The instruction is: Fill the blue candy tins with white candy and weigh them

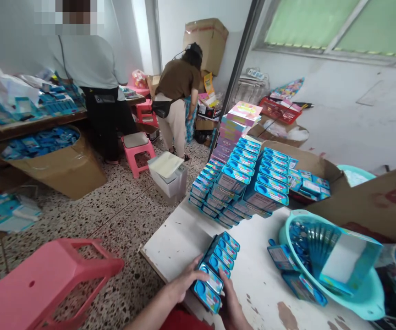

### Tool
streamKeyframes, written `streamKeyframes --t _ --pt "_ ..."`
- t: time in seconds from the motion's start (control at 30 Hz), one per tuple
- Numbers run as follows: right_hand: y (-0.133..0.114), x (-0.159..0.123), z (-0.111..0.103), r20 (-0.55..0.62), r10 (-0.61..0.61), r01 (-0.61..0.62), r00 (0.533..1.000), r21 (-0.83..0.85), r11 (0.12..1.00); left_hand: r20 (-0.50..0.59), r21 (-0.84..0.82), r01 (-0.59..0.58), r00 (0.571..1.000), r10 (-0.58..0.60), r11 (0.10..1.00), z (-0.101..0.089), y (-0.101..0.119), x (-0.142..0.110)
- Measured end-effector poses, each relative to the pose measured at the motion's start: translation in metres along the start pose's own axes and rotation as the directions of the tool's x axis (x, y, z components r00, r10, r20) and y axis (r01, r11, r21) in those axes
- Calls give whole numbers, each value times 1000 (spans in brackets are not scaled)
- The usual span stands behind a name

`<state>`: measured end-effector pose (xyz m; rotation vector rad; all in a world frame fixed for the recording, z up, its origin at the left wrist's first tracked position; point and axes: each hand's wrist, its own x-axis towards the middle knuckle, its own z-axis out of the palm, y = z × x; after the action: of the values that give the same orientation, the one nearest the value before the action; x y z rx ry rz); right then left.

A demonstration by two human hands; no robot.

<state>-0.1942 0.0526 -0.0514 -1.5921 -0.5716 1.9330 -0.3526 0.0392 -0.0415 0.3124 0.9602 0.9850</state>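
A short row of small blue printed boxes [218, 261] stands at the near edge of the white table. My left hand [188, 278] presses against the row's left side, with its thumb over the top of one box. From the right, my right hand [230, 295] closes on the same row; part of its fingers is hidden behind the boxes. Farther back, stacks of the same blue boxes [235, 176] rise in several rows. To the right sits a turquoise basin [366, 300] holding dark blue pieces and a box, with two blue boxes [301, 286] leaning beside it.
A pink stool [29, 284] stands on the floor to the left. Beyond are a grey-white bin [172, 183], a second pink stool [138, 149] and a carton of blue packs [63, 169]. Two people [175, 87] work at the back. Another open carton [335, 176] flanks the table.
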Motion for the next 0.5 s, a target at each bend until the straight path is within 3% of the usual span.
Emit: streamKeyframes --t 0.07,0.13,0.3,0.5 --pt "-3 -6 9 22 103 -104 994 45 994 39 19 -38 999 38 999 -7 3 -5" --pt "-8 -11 17 38 115 -117 993 64 991 71 24 -68 995 66 997 -13 3 -9" --pt "-17 -11 20 35 16 -20 999 109 994 90 19 -30 996 28 999 -16 3 -9" --pt "-18 -7 0 41 -127 118 991 180 977 112 22 55 992 -58 998 7 10 16"
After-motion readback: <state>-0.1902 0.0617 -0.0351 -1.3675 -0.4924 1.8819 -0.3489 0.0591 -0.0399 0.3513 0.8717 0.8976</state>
